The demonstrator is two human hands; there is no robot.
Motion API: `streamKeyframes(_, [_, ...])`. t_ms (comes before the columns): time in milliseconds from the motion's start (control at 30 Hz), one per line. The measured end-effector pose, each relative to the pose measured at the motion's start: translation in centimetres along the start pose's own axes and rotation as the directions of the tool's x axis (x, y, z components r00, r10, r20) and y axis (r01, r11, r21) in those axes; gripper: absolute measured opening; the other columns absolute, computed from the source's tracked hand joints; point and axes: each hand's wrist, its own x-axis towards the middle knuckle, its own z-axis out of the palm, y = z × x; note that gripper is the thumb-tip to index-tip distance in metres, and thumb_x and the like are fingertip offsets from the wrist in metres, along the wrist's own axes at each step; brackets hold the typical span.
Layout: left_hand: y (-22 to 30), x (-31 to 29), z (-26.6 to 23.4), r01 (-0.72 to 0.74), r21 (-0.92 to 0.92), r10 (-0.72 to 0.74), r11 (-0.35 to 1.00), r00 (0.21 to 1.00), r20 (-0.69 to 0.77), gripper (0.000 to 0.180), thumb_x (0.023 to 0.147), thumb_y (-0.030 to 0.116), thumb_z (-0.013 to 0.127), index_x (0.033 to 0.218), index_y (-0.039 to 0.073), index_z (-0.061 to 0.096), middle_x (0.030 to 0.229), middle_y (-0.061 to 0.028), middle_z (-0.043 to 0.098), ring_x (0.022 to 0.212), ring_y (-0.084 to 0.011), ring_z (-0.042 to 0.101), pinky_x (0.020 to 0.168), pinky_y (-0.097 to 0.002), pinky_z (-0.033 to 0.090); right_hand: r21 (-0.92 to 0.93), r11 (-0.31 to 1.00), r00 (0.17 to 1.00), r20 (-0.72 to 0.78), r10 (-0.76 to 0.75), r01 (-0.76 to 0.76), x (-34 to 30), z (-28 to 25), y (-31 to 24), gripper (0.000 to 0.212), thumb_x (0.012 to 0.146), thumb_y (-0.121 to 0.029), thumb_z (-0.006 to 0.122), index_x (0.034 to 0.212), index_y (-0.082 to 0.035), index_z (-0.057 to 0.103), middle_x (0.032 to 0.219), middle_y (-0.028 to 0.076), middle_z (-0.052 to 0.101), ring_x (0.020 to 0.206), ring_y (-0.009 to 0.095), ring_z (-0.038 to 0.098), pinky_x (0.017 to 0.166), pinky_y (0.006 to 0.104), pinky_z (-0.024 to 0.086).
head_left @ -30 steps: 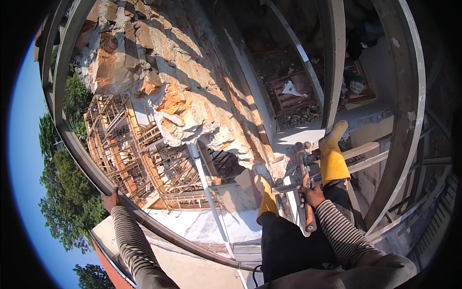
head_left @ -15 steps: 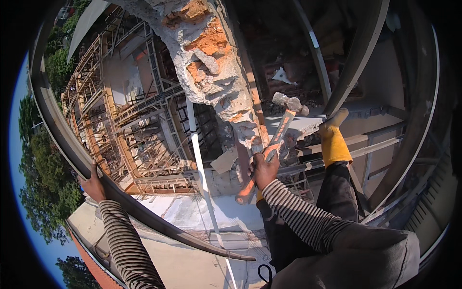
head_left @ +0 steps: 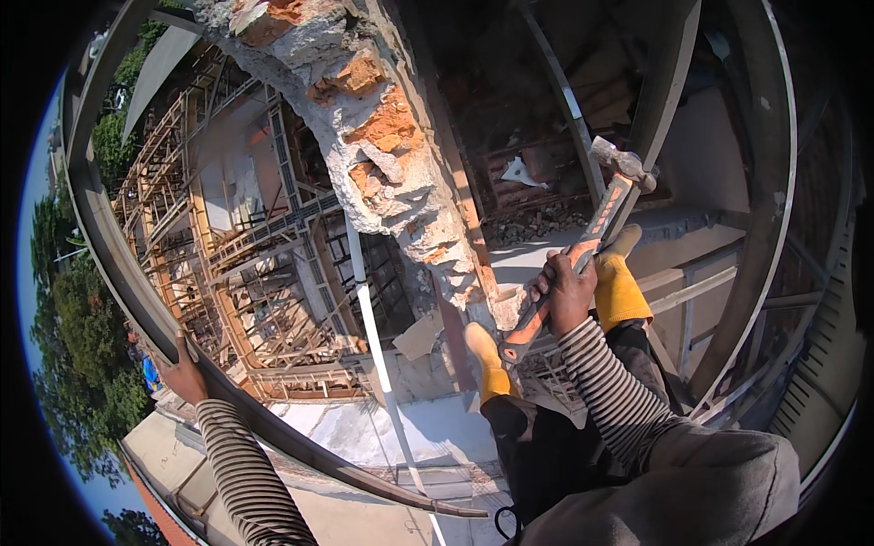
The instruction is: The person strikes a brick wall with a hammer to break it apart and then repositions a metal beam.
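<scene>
My right hand is wrapped round the orange and grey handle of a hammer, with its steel head up and to the right. The hammer stands clear of the broken wall, whose rough top shows grey mortar and orange brick. Over on the left, my left hand grips a dark curved-looking metal beam; its fingers are partly hidden behind the edge. Striped sleeves cover both forearms.
My yellow boots are perched high beside the wall. Metal bars cross on the right. A white pipe runs down left of the wall. Far below lies a timber frame; rubble lies right of the wall.
My right hand has carried the hammer up and to the right, away from the wall. More of one boot now shows. My left hand keeps its hold on the beam.
</scene>
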Motion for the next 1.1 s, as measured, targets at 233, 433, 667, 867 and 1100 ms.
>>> streamKeyframes(233, [1.4, 0.0, -0.7, 0.05, -0.055, -0.045, 0.997, 0.995, 0.089, 0.094, 0.08, 0.057, 0.067, 0.138, -0.011, 0.04, 0.138, -0.0267, 0.047, 0.127, -0.0363, 0.047, 0.106, -0.0388, 0.035, -0.28, 0.899, 0.803, 0.412, 0.43, -0.338, -1.9, 3.5, 0.7, 0.031, 0.086, -0.003, 0.058, 0.113, -0.002, 0.044, 0.068, 0.004, 0.051, 0.045, 0.013, 0.047, 0.039, 0.03, 0.042])
streamKeyframes(433, [0.3, 0.1, -0.5, 0.137, -0.087, -0.124, 0.987, 0.983, 0.136, 0.097, 0.081, 0.06, 0.065, 0.14, -0.011, 0.037, 0.139, -0.0286, 0.046, 0.128, -0.0384, 0.045, 0.106, -0.0402, 0.035, -0.238, 0.929, 0.901, 0.264, 0.344, -0.284, -0.2, 0.5, -1.8, 0.023, 0.086, -0.003, 0.056, 0.107, -0.004, 0.045, 0.066, 0.002, 0.047, 0.047, 0.012, 0.046, 0.039, 0.0298, 0.041])
streamKeyframes(667, [-2.4, 0.0, -0.5, 0.118, -0.059, -0.111, 0.991, 0.988, 0.108, 0.08, 0.084, 0.06, 0.062, 0.116, -0.013, 0.058, 0.099, -0.0243, 0.067, 0.085, -0.0286, 0.065, 0.076, -0.0399, 0.051, -0.089, 0.976, 0.929, 0.3, 0.215, -0.197, -1.7, 3.4, -0.2, 0.04, 0.087, -0.005, 0.057, 0.123, -0.002, 0.039, 0.064, 0.004, 0.048, 0.047, 0.015, 0.049, 0.042, 0.0325, 0.044])
streamKeyframes(867, [5.1, -0.3, -3.0, 0.087, 0.073, -0.092, 0.994, 0.993, 0.078, 0.078, 0.082, 0.064, 0.062, 0.096, -0.012, 0.065, 0.083, -0.0203, 0.067, 0.075, -0.0333, 0.064, 0.072, -0.0427, 0.048, -0.4, 0.872, 0.803, 0.397, 0.444, -0.283, -0.4, 0.8, -4.0, 0.029, 0.085, -0.002, 0.058, 0.111, 0.0, 0.046, 0.064, 0.003, 0.052, 0.045, 0.012, 0.048, 0.04, 0.0281, 0.041])
streamKeyframes(1100, [0.2, -0.2, -0.8, 0.098, 0.094, -0.1, 0.991, 0.995, 0.012, 0.092, 0.081, 0.06, 0.065, 0.135, -0.011, 0.043, 0.131, -0.0293, 0.052, 0.12, -0.0382, 0.053, 0.103, -0.0396, 0.038, -0.055, 0.991, 0.985, 0.119, 0.127, -0.121, 0.3, 2.5, -3.9, 0.015, 0.087, -0.004, 0.054, 0.091, -0.009, 0.039, 0.064, 0.002, 0.042, 0.048, 0.012, 0.043, 0.042, 0.0298, 0.04])
